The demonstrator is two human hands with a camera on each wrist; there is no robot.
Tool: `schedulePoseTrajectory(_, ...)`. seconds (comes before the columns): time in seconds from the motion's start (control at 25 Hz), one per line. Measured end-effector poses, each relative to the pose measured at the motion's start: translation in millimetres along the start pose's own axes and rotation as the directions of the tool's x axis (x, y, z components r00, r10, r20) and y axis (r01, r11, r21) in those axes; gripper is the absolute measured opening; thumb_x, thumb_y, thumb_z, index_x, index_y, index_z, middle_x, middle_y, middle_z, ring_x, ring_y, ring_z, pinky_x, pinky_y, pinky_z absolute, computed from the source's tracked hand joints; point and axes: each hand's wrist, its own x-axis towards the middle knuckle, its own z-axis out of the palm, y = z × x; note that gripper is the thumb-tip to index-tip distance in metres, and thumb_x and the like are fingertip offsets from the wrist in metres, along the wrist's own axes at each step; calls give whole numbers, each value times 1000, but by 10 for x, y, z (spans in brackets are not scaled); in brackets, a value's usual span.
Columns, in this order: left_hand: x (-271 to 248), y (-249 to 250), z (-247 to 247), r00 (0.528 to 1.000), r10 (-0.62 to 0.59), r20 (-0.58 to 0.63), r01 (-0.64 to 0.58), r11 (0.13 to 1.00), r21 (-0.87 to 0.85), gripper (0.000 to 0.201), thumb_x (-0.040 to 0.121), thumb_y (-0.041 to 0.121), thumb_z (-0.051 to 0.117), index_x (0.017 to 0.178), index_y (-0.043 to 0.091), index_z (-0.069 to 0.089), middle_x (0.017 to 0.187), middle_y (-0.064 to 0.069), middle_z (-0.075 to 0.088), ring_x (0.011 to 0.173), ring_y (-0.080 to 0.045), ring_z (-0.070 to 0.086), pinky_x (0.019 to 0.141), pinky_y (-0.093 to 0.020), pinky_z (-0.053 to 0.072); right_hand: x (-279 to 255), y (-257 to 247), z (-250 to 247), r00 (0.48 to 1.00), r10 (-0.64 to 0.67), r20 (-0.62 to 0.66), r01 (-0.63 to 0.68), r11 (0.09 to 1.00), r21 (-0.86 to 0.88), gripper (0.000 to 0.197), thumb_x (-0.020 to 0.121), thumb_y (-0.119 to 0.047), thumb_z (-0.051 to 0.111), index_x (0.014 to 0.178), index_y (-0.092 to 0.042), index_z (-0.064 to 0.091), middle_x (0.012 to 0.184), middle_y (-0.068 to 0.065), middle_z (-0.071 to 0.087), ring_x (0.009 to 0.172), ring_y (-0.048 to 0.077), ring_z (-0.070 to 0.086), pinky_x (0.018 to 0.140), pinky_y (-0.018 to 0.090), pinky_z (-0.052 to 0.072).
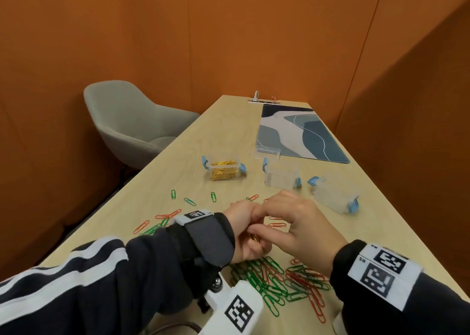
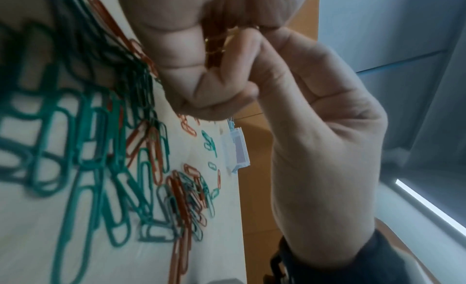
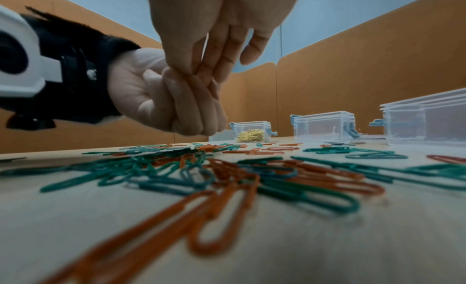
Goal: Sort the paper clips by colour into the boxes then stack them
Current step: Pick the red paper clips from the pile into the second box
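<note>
My left hand (image 1: 250, 240) hovers just above the table, curled into a fist around a small bunch of gold paper clips (image 2: 214, 45). My right hand (image 1: 255, 224) reaches into that fist from the right, thumb and forefingers pinching at the gold clips. A mixed pile of green and red paper clips (image 1: 279, 281) lies under and in front of both hands. More of them are scattered to the left (image 1: 162, 220). Farther back stands an open clear box holding gold clips (image 1: 225, 169), with two empty clear boxes (image 1: 281, 177) (image 1: 335, 192) to its right.
A loose clear lid (image 1: 267, 153) lies at the near edge of a blue patterned mat (image 1: 300, 133) on the far half of the table. A grey chair (image 1: 132, 121) stands past the table's left edge. Orange walls enclose the space.
</note>
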Motion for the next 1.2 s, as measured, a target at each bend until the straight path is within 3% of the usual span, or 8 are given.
schedulePoseTrajectory(0.2,107,383,-269,997,45,-66,-40,996,76,29,89,2,34,63,14,34,40,3,35,25,-4,30,24,-10,15,-143,173,-184,976,211,56,-172,901,-398,27,93,-34,41,114,-29,56,109,-13,57,103,7,51,94,26,42)
schedulePoseTrajectory(0.32,271,876,-456,966,172,-193,-121,961,249,30,91,3,33,63,14,32,35,4,34,22,-3,27,21,-11,15,-185,320,-352,912,405,63,-322,804,-499,24,94,-33,41,109,-28,58,109,-9,55,103,10,50,93,25,41)
schedulePoseTrajectory(0.52,672,1428,-480,829,430,-357,-248,855,455,33,93,3,35,63,15,29,49,-2,33,30,-8,30,26,-11,16,-156,309,-300,861,498,101,-381,764,-520,23,92,-34,41,101,-26,61,100,-7,57,96,12,52,86,27,44)
schedulePoseTrajectory(0.68,967,1445,-524,739,565,-367,-102,632,768,23,92,10,48,69,7,46,62,-6,47,51,-15,43,47,-20,38,-146,284,-298,830,547,107,-423,743,-519,25,92,-34,41,99,-24,62,98,-5,58,93,14,53,81,27,45)
schedulePoseTrajectory(0.84,953,1409,-634,726,637,-258,37,339,940,16,86,20,58,92,8,67,86,-7,68,80,-23,61,75,-29,49,-191,332,-311,707,698,114,-539,636,-552,21,94,-28,37,104,-17,53,98,0,49,91,17,48,75,27,42)
schedulePoseTrajectory(1.0,638,1385,-630,710,677,-194,-93,364,927,16,89,17,55,93,10,69,92,-6,71,83,-19,65,74,-30,53,-232,356,-287,569,802,182,-597,554,-580,19,96,-21,33,106,-13,47,97,5,40,92,21,46,73,26,36)
schedulePoseTrajectory(1.08,346,1270,-615,778,620,-102,-135,324,936,6,86,12,61,88,12,67,81,-3,69,68,-13,63,61,-23,53,-224,367,-274,613,756,229,-564,622,-543,20,96,-21,34,107,-13,49,107,6,46,92,20,47,76,25,38)
schedulePoseTrajectory(1.2,-118,975,-682,979,204,7,-38,150,988,14,73,5,76,76,15,67,62,4,66,53,-7,59,49,-18,48,-197,330,-257,700,628,340,-510,773,-377,30,96,-22,37,120,-20,55,115,1,50,99,14,50,86,22,41)
